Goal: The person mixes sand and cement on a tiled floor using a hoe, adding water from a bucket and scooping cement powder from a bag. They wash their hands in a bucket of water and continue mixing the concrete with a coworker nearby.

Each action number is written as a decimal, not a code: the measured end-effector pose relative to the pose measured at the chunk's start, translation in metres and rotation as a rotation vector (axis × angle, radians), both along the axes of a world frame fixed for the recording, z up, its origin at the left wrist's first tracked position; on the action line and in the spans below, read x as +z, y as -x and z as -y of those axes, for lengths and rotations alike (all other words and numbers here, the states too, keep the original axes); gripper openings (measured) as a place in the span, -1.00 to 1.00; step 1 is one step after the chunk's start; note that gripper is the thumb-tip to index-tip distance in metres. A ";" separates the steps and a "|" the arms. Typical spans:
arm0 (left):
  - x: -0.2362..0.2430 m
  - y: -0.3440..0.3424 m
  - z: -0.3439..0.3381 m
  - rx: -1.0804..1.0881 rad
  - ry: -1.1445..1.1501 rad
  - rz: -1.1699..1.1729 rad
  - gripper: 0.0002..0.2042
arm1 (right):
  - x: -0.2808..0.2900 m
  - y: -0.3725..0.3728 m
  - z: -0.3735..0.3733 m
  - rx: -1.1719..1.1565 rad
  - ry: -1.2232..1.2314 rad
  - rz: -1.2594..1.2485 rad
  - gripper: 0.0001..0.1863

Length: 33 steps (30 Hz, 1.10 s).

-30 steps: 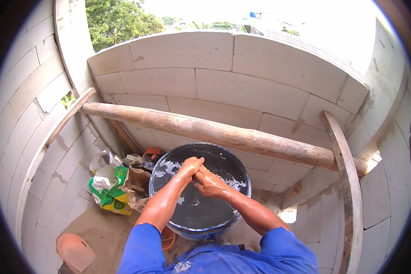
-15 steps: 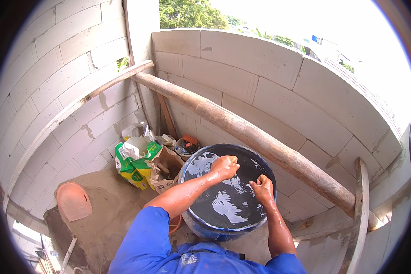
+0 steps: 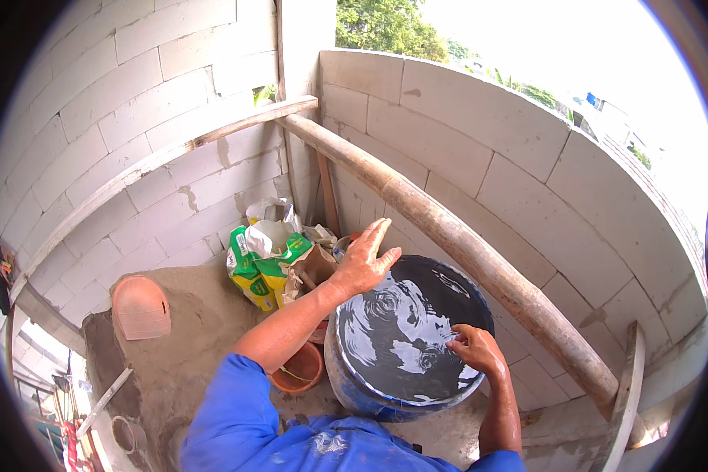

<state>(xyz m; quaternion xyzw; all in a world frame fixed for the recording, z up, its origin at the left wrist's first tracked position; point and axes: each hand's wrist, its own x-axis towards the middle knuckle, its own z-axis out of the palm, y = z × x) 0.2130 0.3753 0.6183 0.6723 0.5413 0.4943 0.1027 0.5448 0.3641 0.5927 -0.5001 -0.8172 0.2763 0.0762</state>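
A blue drum point(image 3: 344, 391) filled nearly to its rim with dark water point(image 3: 448, 295) stands in front of me. My left hand point(image 3: 362, 261) is raised over the drum's far left edge, palm flat and fingers stretched out, with nothing in it. Above the right part of the water hovers my right hand point(image 3: 478, 348), wet, its fingers loosely bent and a little apart; I see no object in it. Rings of ripples spread on the water below both hands.
A wooden pole point(image 3: 448, 228) slants across behind the drum, before a block wall point(image 3: 488, 189). Left of the drum are green-and-yellow bags point(image 3: 248, 271), an orange-brown bucket point(image 3: 311, 360) and a sand heap point(image 3: 204, 315) with an orange plastic piece point(image 3: 141, 307) on it.
Both hands were closed over the water; now the left has opened and moved toward the drum's left edge, and the right has loosened. Fresh ripples show. The view has swung left.
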 end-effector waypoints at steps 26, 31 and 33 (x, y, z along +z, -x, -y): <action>-0.410 0.050 0.339 0.809 1.496 0.894 -0.47 | -0.036 -0.134 0.056 -0.415 0.364 -1.599 -0.65; -0.403 0.032 0.293 0.636 1.507 0.688 -0.48 | -0.073 -0.156 0.080 -0.427 0.265 -1.798 -0.67; -0.414 0.036 0.283 0.520 1.428 0.583 -0.53 | -0.090 -0.162 0.087 -0.501 0.166 -1.865 -0.69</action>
